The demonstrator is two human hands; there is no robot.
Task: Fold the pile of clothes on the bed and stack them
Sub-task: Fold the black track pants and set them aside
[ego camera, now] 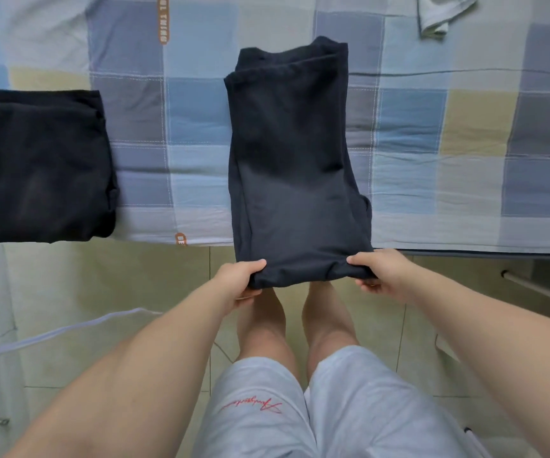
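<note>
We see a dark garment (295, 166) lying lengthwise on the bed (465, 127), folded into a long narrow strip that runs from the middle of the checked cover toward the person, with its near end just past the bed's edge. Both hands meet it there. The left hand (238, 280) pinches the near left corner, thumb on top of the cloth and fingers curled beneath, and the right hand (381, 272) takes the near right corner the same way — thumb over, fingers under. Between the two hands the near edge bunches into a thick roll. The rest of the garment stretches away from the hands, flat on the bed, its far end showing two layered edges. Well to the left we find a folded piece (42, 166) of similar dark cloth, lying apart by the bed's edge. At the far right a pale cloth (438, 18) lies crumpled, partly out of view. Below the hands is a tiled floor (101, 292) with a white cable (68, 330) across it.
</note>
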